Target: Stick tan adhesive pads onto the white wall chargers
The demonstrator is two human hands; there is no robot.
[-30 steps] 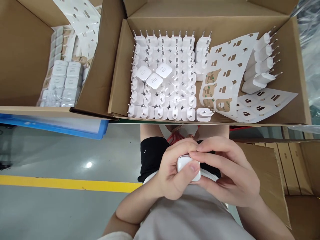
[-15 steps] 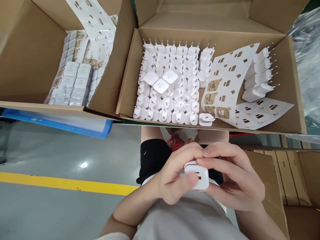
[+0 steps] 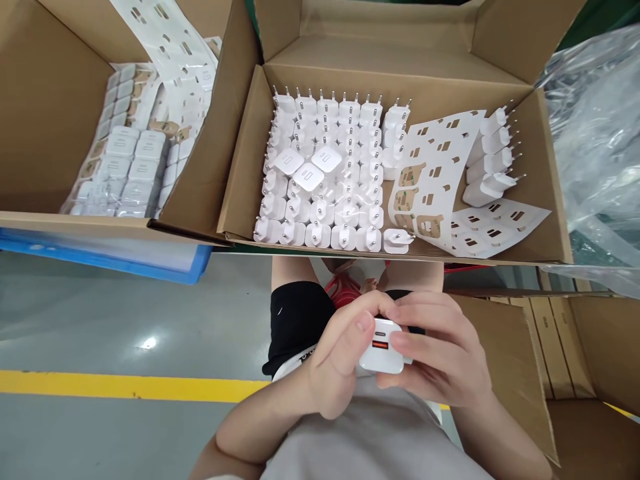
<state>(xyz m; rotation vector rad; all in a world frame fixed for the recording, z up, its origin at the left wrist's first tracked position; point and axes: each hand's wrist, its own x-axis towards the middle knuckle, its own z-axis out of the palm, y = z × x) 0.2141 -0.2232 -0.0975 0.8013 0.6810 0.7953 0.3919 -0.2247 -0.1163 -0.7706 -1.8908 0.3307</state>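
Note:
Both my hands hold one white charger plug point(image 3: 381, 348) over my lap, its port face turned up with an orange port showing. My left hand point(image 3: 336, 360) wraps it from the left, thumb on its top edge. My right hand point(image 3: 440, 353) grips it from the right, fingers laid across its face. Just beyond, an open cardboard box point(image 3: 240, 180) holds several rows of white charger plugs point(image 3: 325, 173), prongs up, with three lying port-face up on top.
Sticker backing sheets point(image 3: 435, 173) and a few more plugs point(image 3: 487, 163) lie in the box's right half. A second box point(image 3: 45, 133) at left holds wrapped chargers point(image 3: 125, 167). Clear plastic bag point(image 3: 595, 147) at right, cardboard flaps point(image 3: 550, 347) lower right, grey floor with a yellow line point(image 3: 100, 385).
I have turned the plug in my hands so its port face with the orange port shows. My head view has shifted slightly, moving the boxes left and down.

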